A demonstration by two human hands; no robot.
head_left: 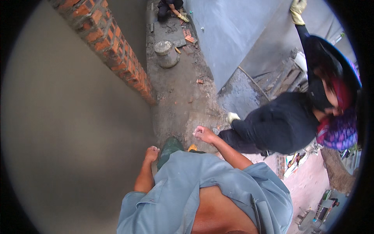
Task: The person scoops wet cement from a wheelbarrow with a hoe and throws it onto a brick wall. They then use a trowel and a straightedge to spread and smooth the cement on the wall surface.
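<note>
My left hand (152, 153) hangs low beside my green boot (171, 146), close to the grey plastered wall (78, 128). Its fingers are curled in, and whatever they may hold is hidden. My right hand (204, 133) is held out in front of my body over the dirty floor, fingers loosely curled together with pale dust on the tips. Nothing shows in it. A yellow item (192, 148) lies low between my hands, partly covered by my shirt.
A co-worker in dark clothes (280, 121) and gloves stands close at right, one arm raised. Another person (170, 8) crouches at the far end near loose bricks (190, 39). A cement-crusted round pedestal (166, 54) stands on the floor. An exposed brick edge (117, 50) borders the left wall.
</note>
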